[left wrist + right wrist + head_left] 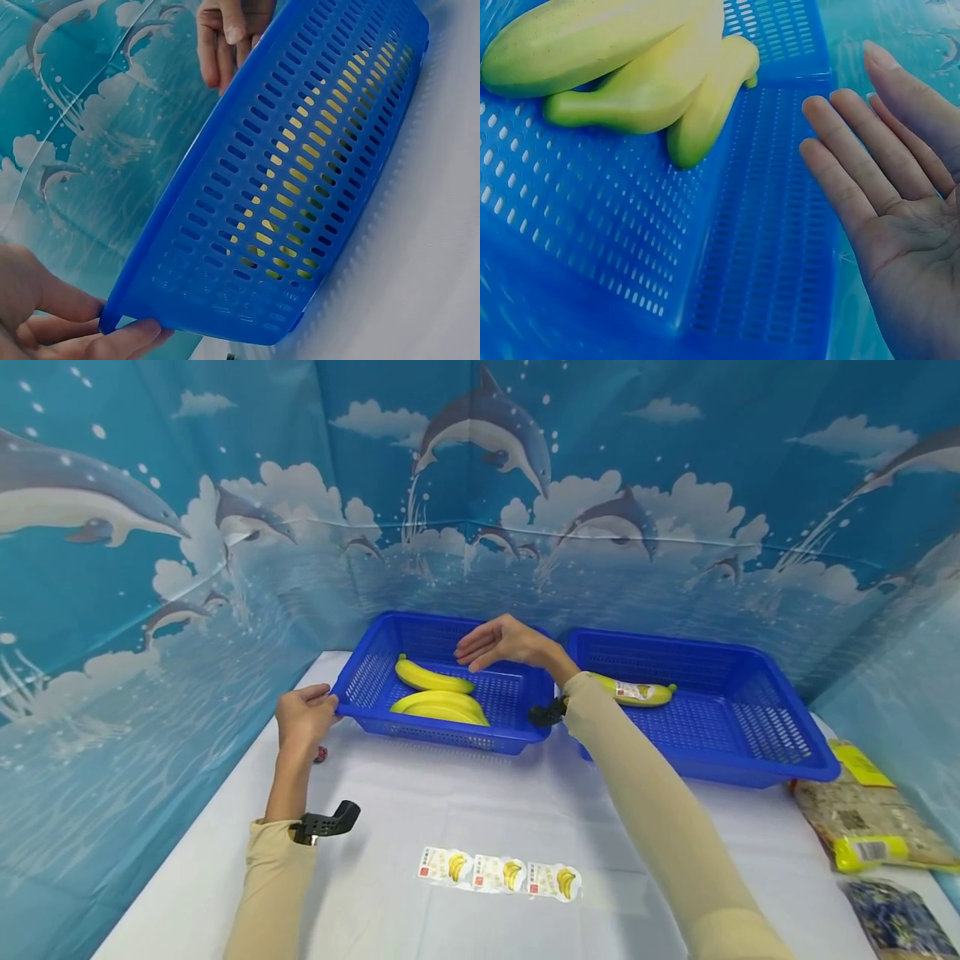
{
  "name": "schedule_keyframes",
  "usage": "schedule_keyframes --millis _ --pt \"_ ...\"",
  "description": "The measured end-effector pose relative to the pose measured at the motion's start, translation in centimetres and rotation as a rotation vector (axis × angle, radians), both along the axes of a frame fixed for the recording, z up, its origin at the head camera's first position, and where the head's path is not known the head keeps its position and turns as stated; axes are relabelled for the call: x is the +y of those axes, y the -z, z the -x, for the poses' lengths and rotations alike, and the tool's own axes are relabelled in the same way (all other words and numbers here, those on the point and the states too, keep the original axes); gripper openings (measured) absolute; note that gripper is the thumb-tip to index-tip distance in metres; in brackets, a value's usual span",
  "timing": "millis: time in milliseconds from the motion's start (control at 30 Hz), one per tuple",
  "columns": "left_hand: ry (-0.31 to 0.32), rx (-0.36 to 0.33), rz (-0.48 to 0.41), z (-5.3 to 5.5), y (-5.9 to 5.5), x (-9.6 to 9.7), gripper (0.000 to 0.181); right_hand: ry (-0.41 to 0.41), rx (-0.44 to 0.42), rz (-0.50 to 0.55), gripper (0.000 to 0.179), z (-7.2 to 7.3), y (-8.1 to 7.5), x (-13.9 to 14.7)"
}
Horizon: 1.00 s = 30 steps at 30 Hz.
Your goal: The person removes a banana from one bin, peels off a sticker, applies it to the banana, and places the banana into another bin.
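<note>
Blue basket [504,697] pinched by left hand [306,717], right hand [504,642] open above

Head view: left hand grips the basket's left corner. Right hand hangs over the basket, apart from the fruit. Inside lie one banana [431,678] at the back and a bunch [442,706] in front of it. Only this view gives the second basket [720,718], just beside on the right, with a labelled banana [656,695] in it, plus three stickers [498,873] in a row on the white table [390,810] and a brown bag [855,810] at right.

Left wrist view: shows the pinch close up, thumb and fingers on the rim; the fruit appears as yellow through the wall's slots.

Right wrist view: adds the palm, fingers straight, and green banana ends.
</note>
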<state>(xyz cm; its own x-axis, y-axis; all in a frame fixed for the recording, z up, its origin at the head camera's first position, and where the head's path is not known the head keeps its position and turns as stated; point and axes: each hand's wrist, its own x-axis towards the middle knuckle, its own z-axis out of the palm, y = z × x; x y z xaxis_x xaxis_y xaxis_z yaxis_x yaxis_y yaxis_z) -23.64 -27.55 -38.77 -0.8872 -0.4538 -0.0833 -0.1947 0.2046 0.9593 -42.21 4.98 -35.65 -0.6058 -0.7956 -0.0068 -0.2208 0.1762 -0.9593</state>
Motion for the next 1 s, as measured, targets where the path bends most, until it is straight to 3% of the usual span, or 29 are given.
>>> schedule_keyframes --millis 233,500,1000 --pt "-0.003 0.008 -0.054 0.1 0.1 0.2 0.041 0.035 -0.033 -0.030 0.048 0.5 1.2 -0.1" --pt "0.004 0.016 -0.023 0.4 0.3 0.7 0.041 0.078 -0.090 -0.059 0.049 1.2 2.2 0.0" --pt "0.004 -0.017 0.043 0.1 0.5 -0.2 0.042 0.151 -0.052 -0.151 0.047 1.3 4.5 -3.3"
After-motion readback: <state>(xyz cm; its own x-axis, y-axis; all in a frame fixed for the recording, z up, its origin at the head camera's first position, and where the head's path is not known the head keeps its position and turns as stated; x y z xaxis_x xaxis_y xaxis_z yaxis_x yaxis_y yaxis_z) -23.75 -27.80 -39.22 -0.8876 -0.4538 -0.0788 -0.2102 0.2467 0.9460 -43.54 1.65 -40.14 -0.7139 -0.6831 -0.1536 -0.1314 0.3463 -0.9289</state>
